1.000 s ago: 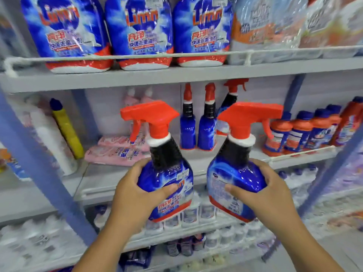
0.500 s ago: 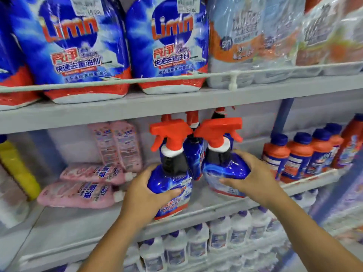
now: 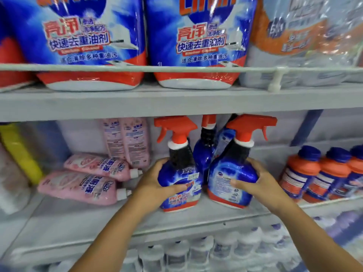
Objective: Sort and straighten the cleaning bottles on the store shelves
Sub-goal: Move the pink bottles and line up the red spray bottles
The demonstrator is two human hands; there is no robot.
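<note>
**Two spray bottles being set on the middle shelf; much of the sorting still open**

At the centre of the frame two blue spray bottles with red trigger heads are held, one in each hand. The left spray bottle (image 3: 179,181) is gripped by the left hand (image 3: 155,183), thumb across the label and fingers curled behind; its base appears to rest on the middle shelf (image 3: 78,218), label facing forward. The right spray bottle (image 3: 231,179) is gripped likewise by the right hand (image 3: 263,183); it is tilted, its back label is turned outward and its trigger points toward the right of the frame. Whether its base is fully seated cannot be told. The two hands are apart, each clamped on its own bottle.

Just behind and between them further blue spray bottles (image 3: 204,152) of the same kind are seen, so the grouping of this product is judged to be well under way. Release and straightening of the right bottle are judged to be left.

Further out, more remains. At centre left, pink refill pouches (image 3: 82,185) lie flat on the shelf, with two more standing behind. At the far left a yellow bottle (image 3: 19,154) leans. At the right, orange bottles with blue caps (image 3: 318,173) stand in a tidy row. On the upper shelf, large blue refill bags (image 3: 86,42) are lined up behind a rail.
</note>
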